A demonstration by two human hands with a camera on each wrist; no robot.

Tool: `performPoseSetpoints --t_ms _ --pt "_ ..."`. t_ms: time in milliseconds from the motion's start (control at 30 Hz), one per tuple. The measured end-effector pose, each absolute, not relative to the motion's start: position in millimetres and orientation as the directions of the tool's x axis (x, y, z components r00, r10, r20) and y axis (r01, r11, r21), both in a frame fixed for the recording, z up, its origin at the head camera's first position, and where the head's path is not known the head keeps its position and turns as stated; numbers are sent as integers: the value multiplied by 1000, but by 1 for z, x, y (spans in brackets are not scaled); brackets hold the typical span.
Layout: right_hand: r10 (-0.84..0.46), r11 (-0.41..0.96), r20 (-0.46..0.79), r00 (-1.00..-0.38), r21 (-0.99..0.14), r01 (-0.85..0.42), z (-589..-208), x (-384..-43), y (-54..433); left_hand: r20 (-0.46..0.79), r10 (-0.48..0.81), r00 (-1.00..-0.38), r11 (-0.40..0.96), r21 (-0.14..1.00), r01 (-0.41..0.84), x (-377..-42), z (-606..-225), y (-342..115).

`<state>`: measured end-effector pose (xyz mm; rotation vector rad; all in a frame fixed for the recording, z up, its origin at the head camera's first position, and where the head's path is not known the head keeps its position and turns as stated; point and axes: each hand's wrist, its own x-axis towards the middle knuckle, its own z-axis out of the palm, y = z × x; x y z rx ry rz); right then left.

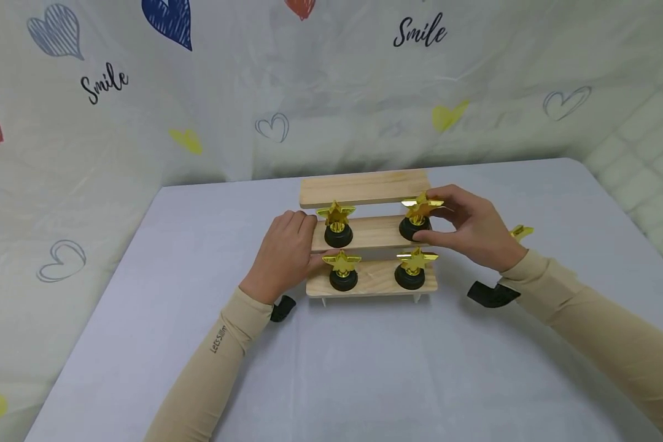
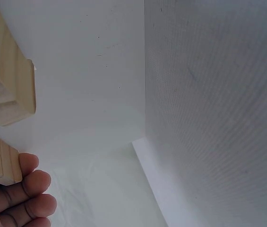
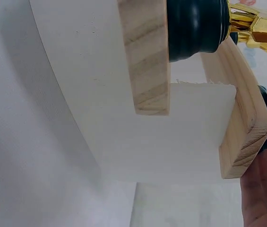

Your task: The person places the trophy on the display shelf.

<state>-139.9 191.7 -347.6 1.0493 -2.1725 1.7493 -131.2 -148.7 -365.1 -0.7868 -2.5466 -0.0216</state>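
Note:
A three-tier wooden display stand stands on the table, its middle shelf (image 1: 364, 234) and bottom shelf (image 1: 372, 286) carrying small gold star trophies with black round bases. At the middle shelf's right end, my right hand (image 1: 475, 230) pinches one star trophy (image 1: 418, 210) between thumb and fingers; its base sits at the shelf surface. My left hand (image 1: 284, 255) grips the left end of that shelf, fingers curled behind the wood (image 2: 2, 161) in the left wrist view. Beside it is another trophy (image 1: 338, 233). Two more, a left one (image 1: 343, 279) and a right one (image 1: 410, 276), stand below.
The top shelf (image 1: 364, 187) bears nothing. Past my right wrist, a gold star tip (image 1: 522, 232) shows, the rest hidden by the hand. Black pieces (image 1: 493, 294) sit under both wrists. A white cloth covers the table (image 1: 364, 368); a printed curtain (image 1: 342, 73) hangs behind.

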Motion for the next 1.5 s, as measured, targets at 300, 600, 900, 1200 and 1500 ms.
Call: performPoseSetpoints --t_ms 300,600,900,1200,1500 --pt "-383 121 543 -747 -773 -623 -347 -135 211 450 538 -713 829 -129 545 -133 -369 -145" --pt "-302 12 570 -764 -799 -602 -342 -128 236 448 544 -709 822 -115 558 -133 -372 -146" --pt "-188 -142 607 -772 -795 -590 -343 -122 270 422 536 -732 830 -104 548 -132 -370 -146" --pt "-97 -108 561 -822 -827 -552 -352 -118 302 424 531 -734 830 -87 550 -131 -368 -146" --pt "-73 -82 486 -871 -873 -481 -363 -117 326 436 529 -728 828 -81 554 -128 -366 -144"
